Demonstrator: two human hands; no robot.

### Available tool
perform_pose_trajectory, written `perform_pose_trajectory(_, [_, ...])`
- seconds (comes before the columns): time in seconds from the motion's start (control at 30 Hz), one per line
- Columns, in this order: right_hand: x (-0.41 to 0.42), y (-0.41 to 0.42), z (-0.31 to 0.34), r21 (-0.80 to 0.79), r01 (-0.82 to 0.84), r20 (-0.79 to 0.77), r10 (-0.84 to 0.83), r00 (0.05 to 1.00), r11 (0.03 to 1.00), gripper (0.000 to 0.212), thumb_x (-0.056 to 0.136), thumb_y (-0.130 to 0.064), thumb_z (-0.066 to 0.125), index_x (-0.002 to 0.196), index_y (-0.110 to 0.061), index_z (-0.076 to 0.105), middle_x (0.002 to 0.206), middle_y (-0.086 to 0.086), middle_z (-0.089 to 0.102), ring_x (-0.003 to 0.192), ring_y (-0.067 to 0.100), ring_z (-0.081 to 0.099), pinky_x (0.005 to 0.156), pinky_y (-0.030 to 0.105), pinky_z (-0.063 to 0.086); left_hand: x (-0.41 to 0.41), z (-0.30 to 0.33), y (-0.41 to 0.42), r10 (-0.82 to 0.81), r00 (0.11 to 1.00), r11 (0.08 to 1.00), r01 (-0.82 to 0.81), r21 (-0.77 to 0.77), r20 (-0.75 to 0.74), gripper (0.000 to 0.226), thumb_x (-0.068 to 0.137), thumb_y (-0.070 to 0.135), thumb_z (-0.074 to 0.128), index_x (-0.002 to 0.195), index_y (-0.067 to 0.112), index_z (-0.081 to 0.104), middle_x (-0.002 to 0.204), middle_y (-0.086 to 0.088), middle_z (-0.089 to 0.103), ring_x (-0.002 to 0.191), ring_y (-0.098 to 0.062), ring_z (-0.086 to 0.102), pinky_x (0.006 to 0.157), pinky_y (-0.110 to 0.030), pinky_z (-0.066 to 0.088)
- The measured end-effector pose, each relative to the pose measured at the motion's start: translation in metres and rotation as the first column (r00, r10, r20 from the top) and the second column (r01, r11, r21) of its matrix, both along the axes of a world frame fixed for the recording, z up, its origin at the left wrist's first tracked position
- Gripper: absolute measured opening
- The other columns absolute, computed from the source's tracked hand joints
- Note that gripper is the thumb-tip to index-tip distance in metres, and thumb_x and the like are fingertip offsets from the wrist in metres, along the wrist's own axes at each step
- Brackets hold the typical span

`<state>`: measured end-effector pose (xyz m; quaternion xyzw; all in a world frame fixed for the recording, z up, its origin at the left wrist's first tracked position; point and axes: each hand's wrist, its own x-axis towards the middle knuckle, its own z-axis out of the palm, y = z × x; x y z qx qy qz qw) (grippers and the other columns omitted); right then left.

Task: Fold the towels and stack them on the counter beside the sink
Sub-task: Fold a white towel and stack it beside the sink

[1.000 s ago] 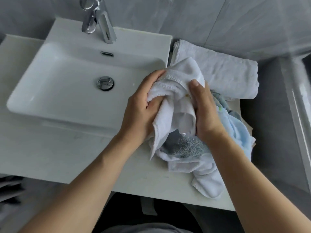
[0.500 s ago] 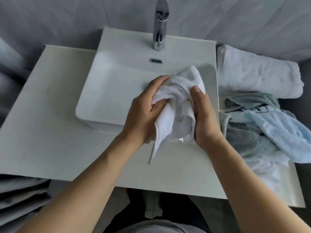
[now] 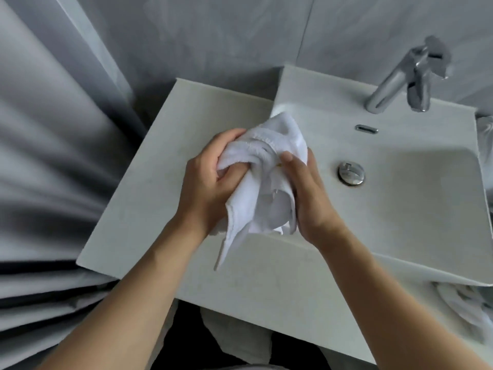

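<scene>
A crumpled white towel (image 3: 266, 193) hangs bunched between both hands, above the left edge of the white sink (image 3: 400, 198). My left hand (image 3: 206, 188) grips its left side with fingers curled into the cloth. My right hand (image 3: 306, 198) grips the right side, thumb on top. A loose corner of the towel dangles down toward the pale counter (image 3: 170, 166) left of the sink. A bit of the other towels (image 3: 469, 305) shows at the right edge, mostly cut off.
A chrome faucet (image 3: 400, 81) stands at the back of the sink, with the drain plug (image 3: 350, 173) in the basin. A grey curtain (image 3: 48, 169) hangs at the left, beyond the counter's edge. Grey tiled wall runs behind.
Both hands have carried the white towel leftward, from over the towel pile right of the sink to the sink's left edge. The pile has slid almost out of view.
</scene>
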<state>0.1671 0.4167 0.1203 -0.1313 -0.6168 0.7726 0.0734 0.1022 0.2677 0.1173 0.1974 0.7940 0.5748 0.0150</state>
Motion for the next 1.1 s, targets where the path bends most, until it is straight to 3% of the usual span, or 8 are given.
perform_pose_trajectory(0.17, [-0.071, -0.081, -0.019, -0.001, -0.049, -0.080, 0.049, 0.996, 0.999, 0.035, 0.085, -0.015, 0.046, 0.118, -0.007, 0.057, 0.109, 0.025, 0.062, 0.101, 0.034, 0.063, 0.082, 0.045, 0.053, -0.084, -0.013, -0.083, -0.068, 0.973, 0.987, 0.034, -0.155, -0.222, 0.026, 0.084, 0.020, 0.057, 0.110, 0.020, 0.061, 0.093, 0.013, 0.066, 0.076, -0.011, 0.064, 0.064, -0.029, 0.052])
perform_pose_trajectory(0.3, [-0.098, -0.123, -0.068, 0.238, 0.135, 0.085, -0.159, 0.984, 0.962, 0.038, 0.076, -0.019, 0.060, 0.113, -0.027, 0.062, 0.108, -0.004, 0.069, 0.096, 0.016, 0.067, 0.077, 0.028, 0.055, -0.131, -0.063, -0.139, -0.124, 0.981, 0.894, 0.046, -0.446, -0.148, 0.016, 0.074, 0.027, 0.050, 0.085, 0.019, 0.043, 0.079, 0.008, 0.051, 0.070, -0.019, 0.047, 0.060, -0.030, 0.033])
perform_pose_trajectory(0.4, [-0.107, -0.134, -0.114, 0.480, -0.086, 0.384, -0.121, 0.915, 0.873, 0.028, 0.082, -0.015, 0.058, 0.106, -0.029, 0.062, 0.099, -0.009, 0.066, 0.088, 0.013, 0.062, 0.072, 0.013, 0.049, -0.125, -0.130, -0.176, -0.321, 0.929, 0.419, 0.315, -0.852, 0.185, 0.036, 0.085, 0.030, 0.057, 0.116, 0.016, 0.047, 0.129, -0.004, 0.046, 0.121, -0.028, 0.045, 0.099, -0.035, 0.035])
perform_pose_trajectory(0.47, [-0.103, -0.143, -0.141, 0.500, -0.361, 0.621, -0.035, 0.783, 0.787, 0.007, 0.090, -0.020, 0.051, 0.087, -0.022, 0.058, 0.082, -0.002, 0.060, 0.077, 0.020, 0.056, 0.059, 0.017, 0.041, -0.118, -0.158, -0.194, -0.364, 0.876, 0.273, 0.425, -0.863, 0.316, 0.052, 0.087, 0.038, 0.055, 0.132, 0.019, 0.036, 0.147, 0.000, 0.026, 0.141, -0.023, 0.021, 0.117, -0.032, 0.013])
perform_pose_trajectory(0.57, [-0.094, -0.153, -0.156, 0.529, -0.406, 0.662, -0.064, 0.747, 0.745, 0.011, 0.077, -0.030, 0.041, 0.071, -0.021, 0.043, 0.076, 0.002, 0.051, 0.075, 0.026, 0.049, 0.064, 0.030, 0.035, -0.132, -0.160, -0.197, -0.349, 0.832, 0.378, 0.545, -0.748, 0.430, 0.036, 0.084, 0.043, 0.051, 0.112, 0.029, 0.034, 0.136, 0.007, 0.029, 0.134, -0.016, 0.021, 0.112, -0.030, 0.015])
perform_pose_trajectory(0.8, [-0.080, -0.156, -0.138, 0.404, -0.180, 0.601, -0.112, 0.792, 0.897, 0.066, 0.071, -0.052, 0.047, 0.132, -0.028, 0.052, 0.134, -0.004, 0.052, 0.124, 0.018, 0.046, 0.106, 0.042, 0.039, -0.153, -0.126, -0.191, -0.164, 0.848, 0.698, 0.461, -0.548, 0.504, 0.016, 0.077, 0.035, 0.043, 0.068, 0.023, 0.038, 0.063, 0.011, 0.048, 0.065, -0.016, 0.045, 0.057, -0.033, 0.030])
perform_pose_trajectory(0.97, [-0.077, -0.155, -0.145, 0.428, -0.183, 0.743, -0.229, 0.629, 0.885, 0.057, 0.087, -0.055, 0.037, 0.127, -0.020, 0.054, 0.134, 0.015, 0.049, 0.127, 0.034, 0.043, 0.106, 0.046, 0.035, -0.161, -0.115, -0.199, -0.248, 0.432, 0.841, 0.540, -0.029, 0.867, 0.016, 0.067, 0.034, 0.050, 0.067, 0.023, 0.062, 0.089, 0.014, 0.060, 0.087, -0.009, 0.053, 0.081, -0.027, 0.033])
perform_pose_trajectory(1.1, [-0.081, -0.154, -0.148, 0.246, 0.061, 0.846, -0.245, 0.474, 0.967, 0.035, 0.081, -0.028, 0.064, 0.114, -0.021, 0.054, 0.103, 0.005, 0.062, 0.085, 0.021, 0.060, 0.068, 0.026, 0.046, -0.164, -0.135, -0.192, -0.040, 0.828, 0.836, 0.334, -0.435, 0.559, 0.020, 0.081, 0.032, 0.056, 0.095, 0.036, 0.070, 0.131, 0.013, 0.051, 0.119, -0.009, 0.049, 0.092, -0.024, 0.035])
